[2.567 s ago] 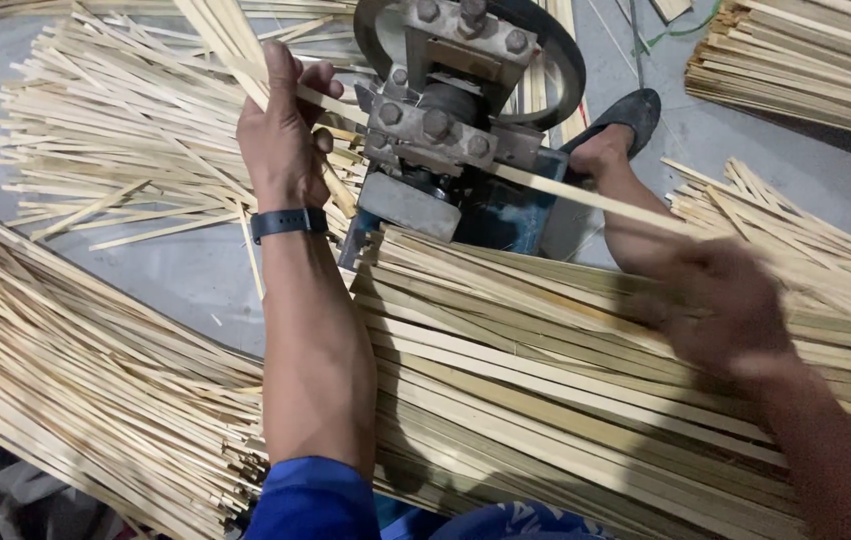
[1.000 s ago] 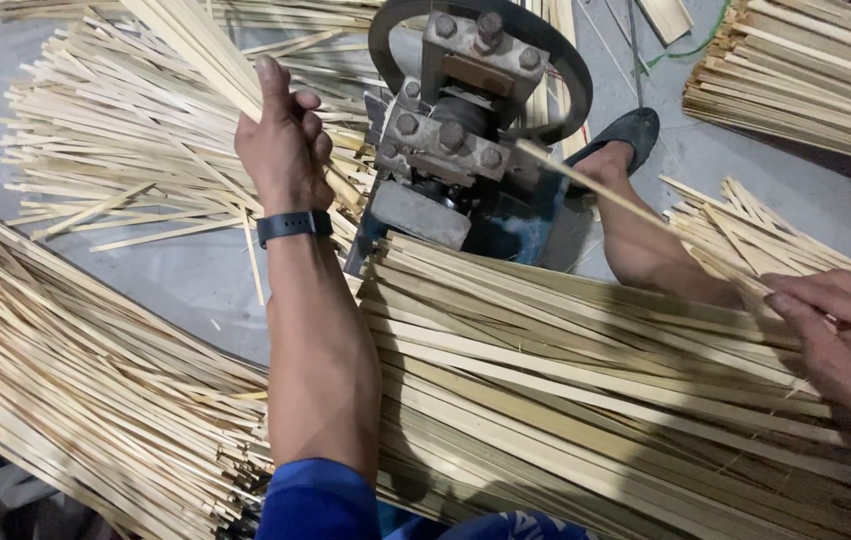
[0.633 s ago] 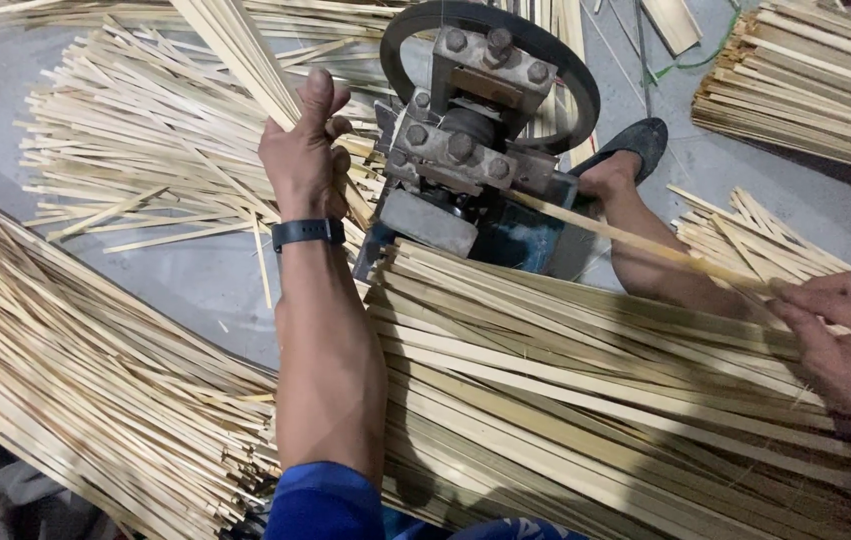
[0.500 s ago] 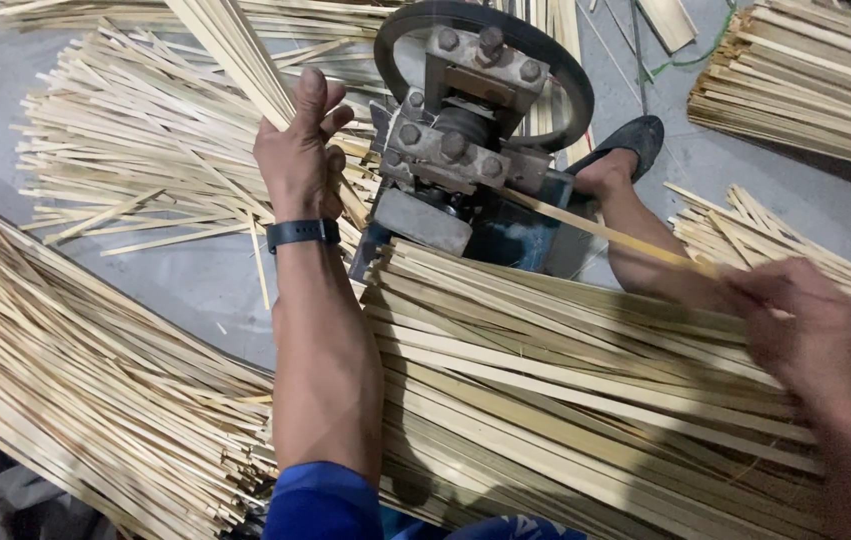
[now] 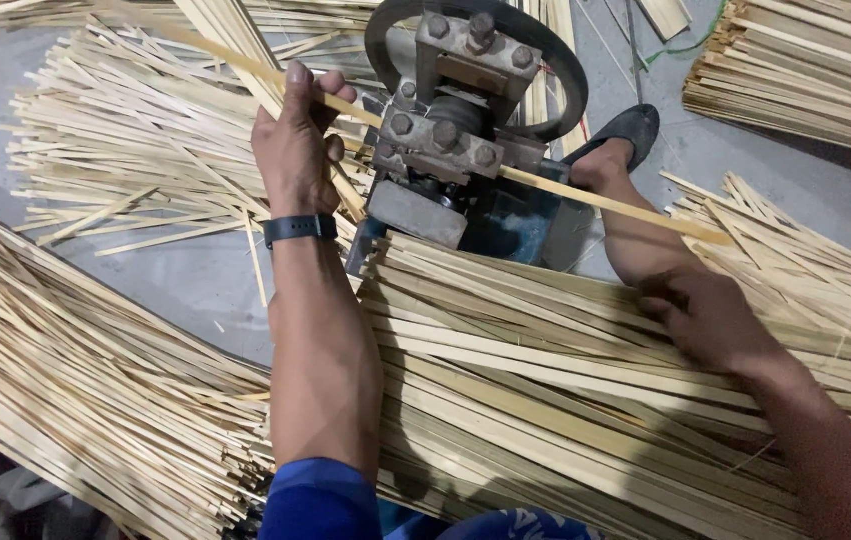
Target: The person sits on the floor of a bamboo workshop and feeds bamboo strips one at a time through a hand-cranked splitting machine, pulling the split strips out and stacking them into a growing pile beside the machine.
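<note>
A single bamboo strip [image 5: 610, 203] runs slantwise through the metal splitting machine [image 5: 455, 130], entering from the right and leaving at the upper left as thinner slivers. The left hand [image 5: 295, 150] is at the outfeed side, its fingers curled around the emerging slivers [image 5: 245, 65] with the thumb pressed over them. The right hand [image 5: 710, 320] rests on the heap of unsplit strips [image 5: 565, 400] lying across the person's lap; its fingers are bent down into the heap, though whether they already pinch a strip cannot be told. A black wristband [image 5: 300, 228] sits on the left wrist. A foot in a dark slipper [image 5: 625, 130] stands just beside the machine. Finished slivers [image 5: 115, 160] fan over the grey floor [image 5: 185, 280] at the left. For a clean pass, it seems best to keep the pull in line with the strip and fingers well apart from the rollers.
</note>
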